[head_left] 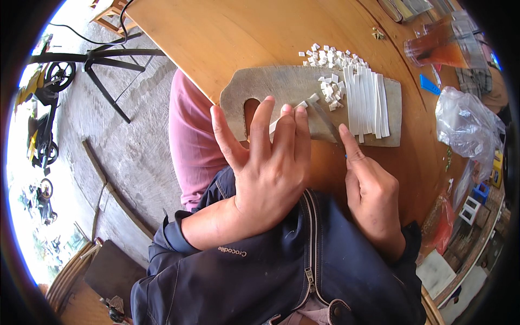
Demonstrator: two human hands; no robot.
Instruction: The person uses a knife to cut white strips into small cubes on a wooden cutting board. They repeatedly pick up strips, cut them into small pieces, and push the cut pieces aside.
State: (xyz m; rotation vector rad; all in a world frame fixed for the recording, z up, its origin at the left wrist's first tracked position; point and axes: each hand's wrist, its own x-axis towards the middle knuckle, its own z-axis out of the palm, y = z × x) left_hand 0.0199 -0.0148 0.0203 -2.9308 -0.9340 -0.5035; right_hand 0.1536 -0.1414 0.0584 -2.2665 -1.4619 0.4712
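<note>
A wooden cutting board [271, 81] with a slotted handle lies on the table in front of me. My left hand [273, 157] is over its left part, the outer fingers spread. Its other fingertips press a thin white strip [273, 126] on the board; the thumb is hidden. My right hand [371, 187] grips a knife [326, 122], index finger stretched along the back of the blade. The blade's tip is by a small cut piece [314, 98] at the strip's end. More long white strips [368, 103] lie side by side on the board's right part.
Small white pieces [330, 57] are heaped beyond the board, with a smaller pile [332, 92] on it. To the right are a pitcher of brown drink [447, 46], a blue plastic piece [429, 84] and a clear plastic bag [466, 122]. The table edge [173, 51] runs along the left.
</note>
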